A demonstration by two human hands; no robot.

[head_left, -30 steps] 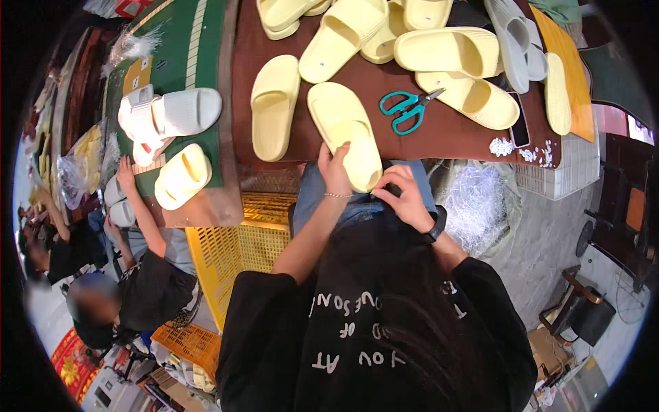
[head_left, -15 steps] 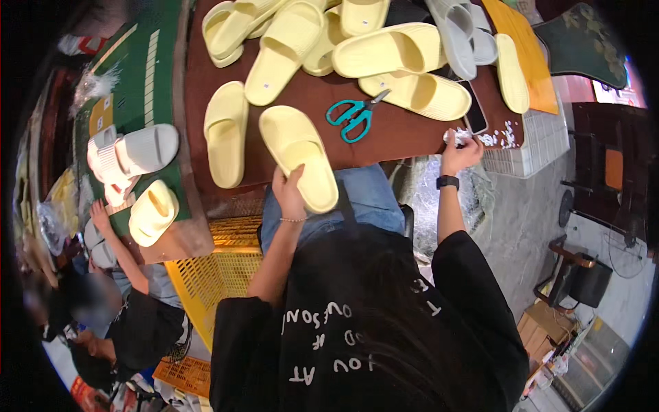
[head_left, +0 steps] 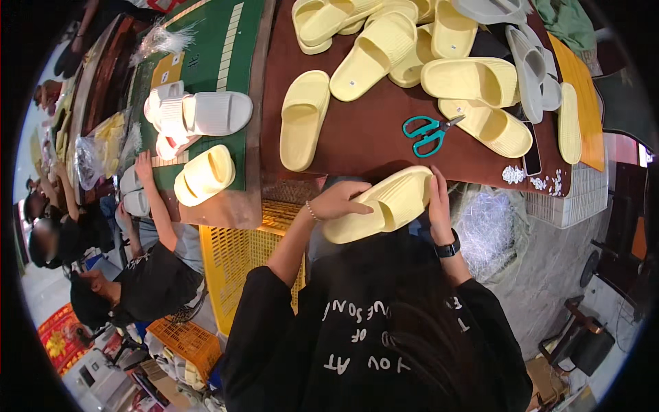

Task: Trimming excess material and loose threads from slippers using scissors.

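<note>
A pale yellow slide sandal (head_left: 406,198) is tilted in front of me, over my lap at the table's near edge. My left hand (head_left: 341,204) grips it at the heel end, thumb on the footbed. At its toe end, my right hand (head_left: 439,204) lies along the edge with fingers upright, partly hidden by the sandal. Teal-handled scissors (head_left: 427,134) lie on the brown tabletop (head_left: 374,130) beyond it. Another yellow slide (head_left: 304,122) rests to the left. Small white bits (head_left: 513,174) sit in a heap at the right edge.
Several yellow slides (head_left: 374,55) and grey slides (head_left: 527,72) are piled at the back, near a phone (head_left: 533,152). A yellow crate (head_left: 233,271) stands left of me. A co-worker's hand (head_left: 144,168) touches the green-topped table (head_left: 220,134), beside grey and yellow slides.
My right hand has left the white bits and come to the sandal's toe end. The sandal has turned sideways and come nearer, still in my left hand. The view has shifted left.
</note>
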